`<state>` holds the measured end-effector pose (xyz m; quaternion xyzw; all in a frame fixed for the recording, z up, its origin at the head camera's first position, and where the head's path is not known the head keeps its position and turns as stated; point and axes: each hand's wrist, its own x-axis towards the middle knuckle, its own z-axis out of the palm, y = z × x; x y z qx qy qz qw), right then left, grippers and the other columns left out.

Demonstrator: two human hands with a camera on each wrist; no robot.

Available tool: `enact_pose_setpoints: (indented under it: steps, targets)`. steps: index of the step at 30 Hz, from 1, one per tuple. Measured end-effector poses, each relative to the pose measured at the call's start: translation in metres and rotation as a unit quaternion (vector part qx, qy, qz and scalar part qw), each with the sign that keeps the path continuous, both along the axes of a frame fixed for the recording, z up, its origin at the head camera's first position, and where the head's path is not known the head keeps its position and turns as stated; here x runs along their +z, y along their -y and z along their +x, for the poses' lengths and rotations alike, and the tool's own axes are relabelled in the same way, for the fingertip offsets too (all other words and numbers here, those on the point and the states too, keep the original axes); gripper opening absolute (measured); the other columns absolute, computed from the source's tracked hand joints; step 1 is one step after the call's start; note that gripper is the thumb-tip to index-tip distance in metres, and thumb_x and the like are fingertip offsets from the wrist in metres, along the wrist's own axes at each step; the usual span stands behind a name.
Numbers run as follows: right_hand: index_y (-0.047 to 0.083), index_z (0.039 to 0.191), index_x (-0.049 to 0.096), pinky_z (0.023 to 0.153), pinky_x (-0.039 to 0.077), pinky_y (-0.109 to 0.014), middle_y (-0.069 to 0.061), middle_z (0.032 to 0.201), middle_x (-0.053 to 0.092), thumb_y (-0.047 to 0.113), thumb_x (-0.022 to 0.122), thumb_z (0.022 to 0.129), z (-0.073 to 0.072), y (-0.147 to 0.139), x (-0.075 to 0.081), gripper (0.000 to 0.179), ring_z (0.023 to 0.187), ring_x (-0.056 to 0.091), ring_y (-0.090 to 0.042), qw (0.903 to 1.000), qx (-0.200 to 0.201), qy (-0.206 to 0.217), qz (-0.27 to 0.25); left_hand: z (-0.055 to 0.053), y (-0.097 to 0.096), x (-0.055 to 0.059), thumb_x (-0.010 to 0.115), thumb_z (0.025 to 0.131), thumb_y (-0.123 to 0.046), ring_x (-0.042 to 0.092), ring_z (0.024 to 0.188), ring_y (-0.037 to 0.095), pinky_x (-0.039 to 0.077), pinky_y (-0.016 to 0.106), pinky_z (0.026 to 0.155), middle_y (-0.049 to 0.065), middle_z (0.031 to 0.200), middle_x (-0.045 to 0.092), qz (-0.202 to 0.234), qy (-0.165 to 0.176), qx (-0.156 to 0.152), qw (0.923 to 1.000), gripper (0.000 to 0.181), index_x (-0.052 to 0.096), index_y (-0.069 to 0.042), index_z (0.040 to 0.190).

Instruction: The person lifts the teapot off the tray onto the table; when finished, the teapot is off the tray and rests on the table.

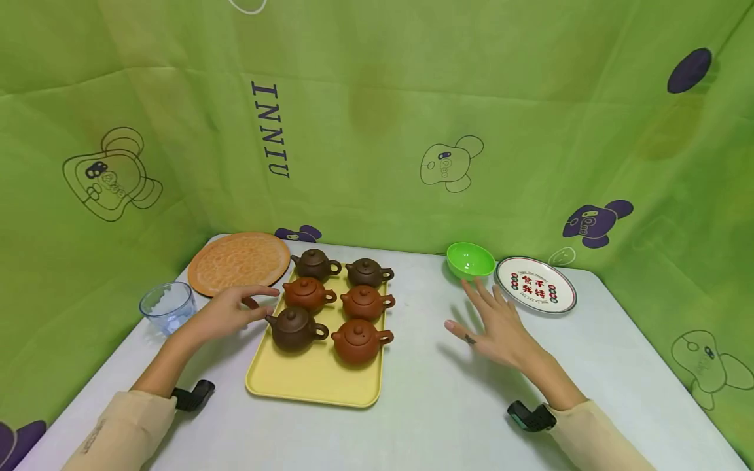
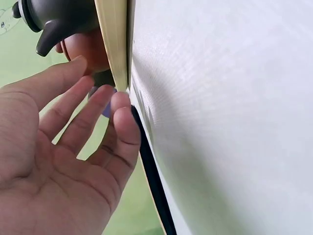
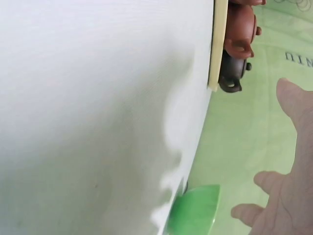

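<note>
Several small clay teapots stand upright in two columns on a yellow tray [image 1: 312, 384]. At its front left is a dark brown teapot [image 1: 292, 331], beside a reddish-brown teapot [image 1: 357, 345]. My left hand [image 1: 226, 315] hovers at the tray's left edge, its loosely bent fingers close to the dark teapot's spout; the left wrist view shows nothing in the palm [image 2: 63, 166]. To the right of the tray, my right hand [image 1: 501, 330] is over the table with fingers spread and holds nothing. Its fingertips lie in front of a green bowl [image 1: 469, 261] in the head view.
A round pizza-patterned board [image 1: 238, 261] lies at the back left, with a clear blue glass bowl [image 1: 169, 307] in front of it. At the back right is a white plate [image 1: 536, 284] with red lettering. A green curtain [image 1: 365, 118] encloses the white table [image 1: 436, 418].
</note>
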<state>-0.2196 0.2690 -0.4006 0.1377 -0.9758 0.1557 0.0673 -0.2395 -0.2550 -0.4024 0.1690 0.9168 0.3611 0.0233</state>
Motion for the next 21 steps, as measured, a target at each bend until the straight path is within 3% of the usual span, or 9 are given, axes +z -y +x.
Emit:
enact_pose_setpoints:
  steps: [3, 11, 17, 21]
  targets:
    - [0.018, 0.170, 0.026, 0.120, 0.015, -0.083, -0.024, 0.175, 0.020, 0.070, 0.059, 0.098, 0.000, 0.003, 0.001, 0.095, 0.156, 0.017, -0.064, 1.0000, 0.005, 0.002, -0.001, -0.003, 0.000, -0.002, 0.072, 0.100, -0.017, 0.068, 0.094, 0.017, 0.057, 0.028, 0.063, 0.021, 0.133, 0.072, 0.010, 0.015, -0.007, 0.9998, 0.040, 0.069, -0.006, 0.139]
    - [0.019, 0.170, 0.026, 0.121, 0.023, -0.079, -0.022, 0.176, 0.021, 0.068, 0.062, 0.098, -0.002, 0.010, 0.002, 0.094, 0.155, 0.023, -0.062, 0.9996, 0.022, 0.003, -0.020, -0.010, -0.001, -0.006, 0.069, 0.098, -0.008, 0.068, 0.085, 0.011, 0.055, 0.026, 0.061, 0.018, 0.118, 0.079, 0.032, 0.038, -0.030, 0.9983, 0.042, 0.067, 0.001, 0.139]
    - [0.017, 0.169, 0.029, 0.123, 0.030, -0.070, -0.020, 0.175, 0.026, 0.064, 0.065, 0.098, -0.005, 0.017, 0.004, 0.093, 0.159, 0.029, -0.049, 0.9979, 0.042, 0.009, -0.049, -0.011, -0.001, -0.007, 0.070, 0.097, -0.006, 0.068, 0.082, 0.011, 0.054, 0.026, 0.060, 0.021, 0.125, 0.076, 0.037, 0.044, -0.033, 0.9978, 0.044, 0.066, 0.002, 0.140]
    - [0.011, 0.166, 0.036, 0.125, 0.032, -0.065, -0.018, 0.171, 0.038, 0.057, 0.068, 0.099, -0.006, 0.023, 0.006, 0.087, 0.157, 0.036, -0.044, 0.9954, 0.062, 0.014, -0.072, -0.012, -0.001, -0.008, 0.068, 0.097, -0.005, 0.067, 0.082, 0.010, 0.053, 0.026, 0.060, 0.023, 0.126, 0.075, 0.041, 0.050, -0.034, 0.9973, 0.044, 0.066, 0.003, 0.140]
